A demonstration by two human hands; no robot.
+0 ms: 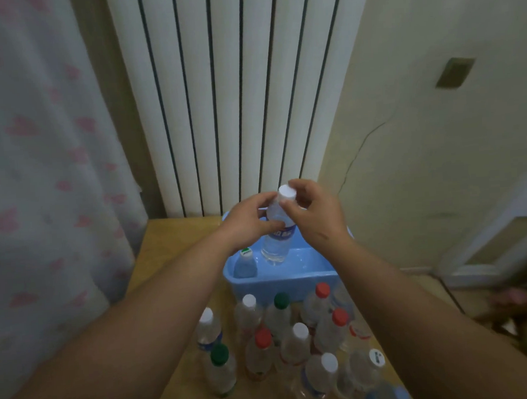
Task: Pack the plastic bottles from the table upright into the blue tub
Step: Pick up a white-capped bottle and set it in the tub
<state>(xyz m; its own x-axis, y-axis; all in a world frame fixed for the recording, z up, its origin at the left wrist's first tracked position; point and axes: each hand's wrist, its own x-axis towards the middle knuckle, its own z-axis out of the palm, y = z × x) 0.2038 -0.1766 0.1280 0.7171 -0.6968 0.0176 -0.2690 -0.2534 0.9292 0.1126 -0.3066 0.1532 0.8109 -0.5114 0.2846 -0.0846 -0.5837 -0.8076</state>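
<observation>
Clear bottle (pixel 276 241): upright, base within the blue tub (pixel 279 280). Left hand (pixel 248 223): grip clamped round its body. Right hand (pixel 314 213): grip pinching the neck. Second bottle (pixel 244 266): standing in the tub's near-left corner. Loose bottles (pixel 295 342): near end of the counter (pixel 178 244). Risk: a tilted release could topple it against its neighbour.

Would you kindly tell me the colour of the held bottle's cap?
The cap is white; the head view shows it best.

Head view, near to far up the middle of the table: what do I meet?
First the loose bottles standing on the table → blue tub, near wall → white-capped bottle gripped by the left hand and right hand over the tub → white radiator.
</observation>
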